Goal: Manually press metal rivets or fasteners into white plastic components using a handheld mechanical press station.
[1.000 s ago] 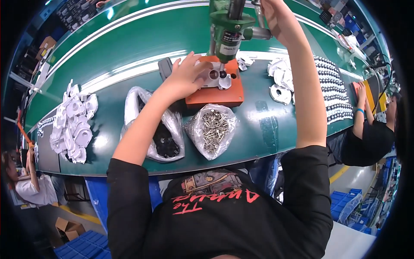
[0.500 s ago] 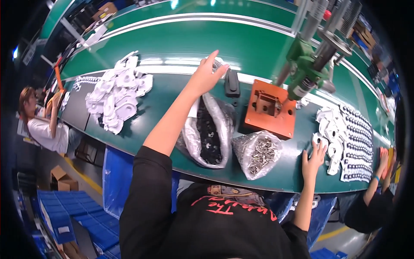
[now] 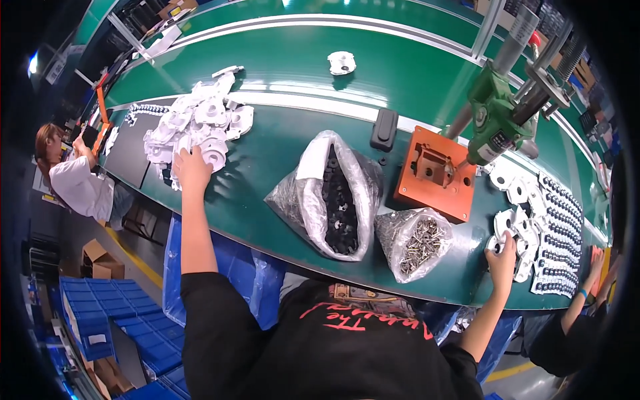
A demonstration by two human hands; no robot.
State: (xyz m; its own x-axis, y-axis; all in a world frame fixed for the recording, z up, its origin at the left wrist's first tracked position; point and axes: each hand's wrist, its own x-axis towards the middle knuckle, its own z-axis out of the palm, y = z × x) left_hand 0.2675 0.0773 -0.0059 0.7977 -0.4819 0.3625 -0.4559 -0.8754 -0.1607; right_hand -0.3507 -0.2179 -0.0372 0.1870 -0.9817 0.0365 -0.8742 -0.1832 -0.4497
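At the near edge of a heap of white molded plastic parts point(image 3: 212, 113), on the left of the bench, my left hand point(image 3: 193, 172) has its fingers bent onto one part; the grip is partly hidden. On the right, my right hand point(image 3: 504, 261) pinches a white plastic part point(image 3: 494, 244) beside a smaller group of such parts point(image 3: 528, 233). A clear bag of black pieces point(image 3: 339, 207) lies between my arms. Right of it sits a clear bag of metal screws point(image 3: 424, 241). One white plastic part point(image 3: 342, 63) rests alone on the green conveyor belt point(image 3: 280, 63).
Behind the screw bag stands an orange fixture block point(image 3: 437, 175) under a green hand press point(image 3: 497, 113). A black box-shaped object point(image 3: 384, 130) lies left of it. Rows of small black-and-white pieces point(image 3: 559, 233) cover the right end. Other people sit at both ends.
My left hand has moved from the belt's edge leftward to the heap, leaving a white part on the belt. My right hand now has a white part between its fingers. The view has shifted slightly.
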